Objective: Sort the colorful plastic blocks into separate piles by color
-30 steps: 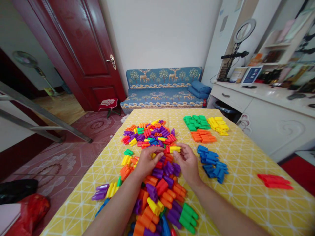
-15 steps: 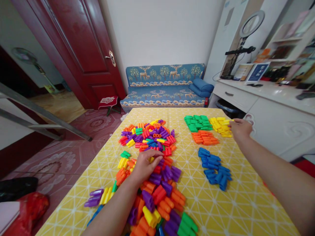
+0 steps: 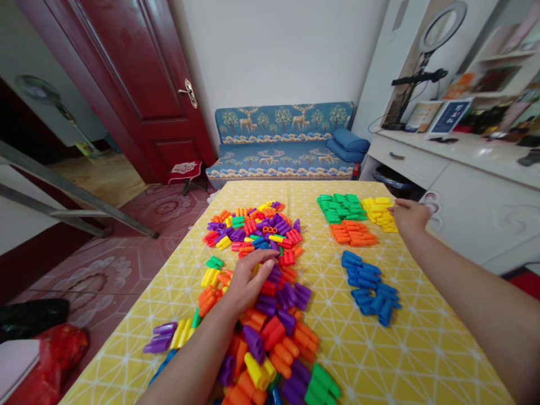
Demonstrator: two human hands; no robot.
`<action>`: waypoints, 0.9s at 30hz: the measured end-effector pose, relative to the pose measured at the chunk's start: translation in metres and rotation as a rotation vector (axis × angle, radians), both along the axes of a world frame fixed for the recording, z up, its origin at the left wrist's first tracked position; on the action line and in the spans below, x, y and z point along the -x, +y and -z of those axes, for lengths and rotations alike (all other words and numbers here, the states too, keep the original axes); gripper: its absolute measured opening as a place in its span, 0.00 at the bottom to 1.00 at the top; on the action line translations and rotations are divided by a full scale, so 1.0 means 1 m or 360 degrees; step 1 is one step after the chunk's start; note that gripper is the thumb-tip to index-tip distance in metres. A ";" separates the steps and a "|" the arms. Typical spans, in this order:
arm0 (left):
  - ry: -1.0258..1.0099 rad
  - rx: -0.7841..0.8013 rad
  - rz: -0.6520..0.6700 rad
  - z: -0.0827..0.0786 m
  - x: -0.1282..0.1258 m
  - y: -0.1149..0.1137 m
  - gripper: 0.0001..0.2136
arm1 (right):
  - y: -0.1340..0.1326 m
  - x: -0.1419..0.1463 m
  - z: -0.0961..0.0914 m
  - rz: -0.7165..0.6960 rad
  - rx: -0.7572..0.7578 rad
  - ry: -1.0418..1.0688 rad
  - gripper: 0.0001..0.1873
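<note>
My right hand [image 3: 410, 218] is at the right edge of a group of yellow plastic building blocks [image 3: 378, 214], its fingers closed at a yellow block there. My left hand [image 3: 252, 277] hovers over the mixed pile, fingers stretched out and thumb apart, with nothing visible between them. Beneath and around it lie linked tube-shaped blocks in several colours, such as purple blocks [image 3: 288, 296] and orange blocks [image 3: 280, 357]; my forearm hides part of them. Sorted groups lie to the right: green blocks [image 3: 341, 207], orange blocks [image 3: 353, 233] and blue blocks [image 3: 369, 284].
A yellow patterned cloth covers the table [image 3: 426, 332]. Behind it stands a blue sofa [image 3: 274, 149]. A white cabinet [image 3: 476, 191] with a ring light [image 3: 442, 25] is at the right. At the left are a red door [image 3: 139, 84], a small stool [image 3: 185, 171] and a metal ladder-like frame [image 3: 76, 205].
The yellow block at my right hand has come down onto the yellow group. My left hand has shifted slightly, its thumb lifting a little. The camera view has tilted slightly.
</note>
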State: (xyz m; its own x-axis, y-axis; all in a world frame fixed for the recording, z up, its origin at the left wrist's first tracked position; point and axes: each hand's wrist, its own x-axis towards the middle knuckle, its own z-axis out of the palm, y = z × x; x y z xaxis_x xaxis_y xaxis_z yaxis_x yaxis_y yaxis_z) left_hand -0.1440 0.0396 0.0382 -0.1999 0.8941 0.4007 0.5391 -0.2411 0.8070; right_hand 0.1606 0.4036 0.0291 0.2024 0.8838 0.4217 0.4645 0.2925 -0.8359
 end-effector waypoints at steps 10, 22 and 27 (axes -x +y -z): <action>-0.0074 -0.0235 0.0026 0.002 0.005 -0.004 0.30 | -0.242 0.140 -0.011 -0.1456 0.0347 0.0145 0.14; 0.0116 -0.0295 0.0215 0.000 0.004 -0.006 0.32 | -0.307 0.197 0.001 -0.1284 -0.0129 -0.0416 0.16; 0.0093 -0.0269 0.0211 0.000 0.003 -0.007 0.30 | -0.300 0.189 -0.002 -0.1274 0.0054 -0.0067 0.18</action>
State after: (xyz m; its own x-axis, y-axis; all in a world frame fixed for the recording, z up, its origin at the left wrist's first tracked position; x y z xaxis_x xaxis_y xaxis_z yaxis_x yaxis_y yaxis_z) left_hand -0.1471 0.0324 0.0384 -0.0571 0.8300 0.5548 0.5383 -0.4424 0.7173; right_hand -0.0284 0.1038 0.0307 -0.5139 0.7664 0.3854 0.1557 0.5252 -0.8366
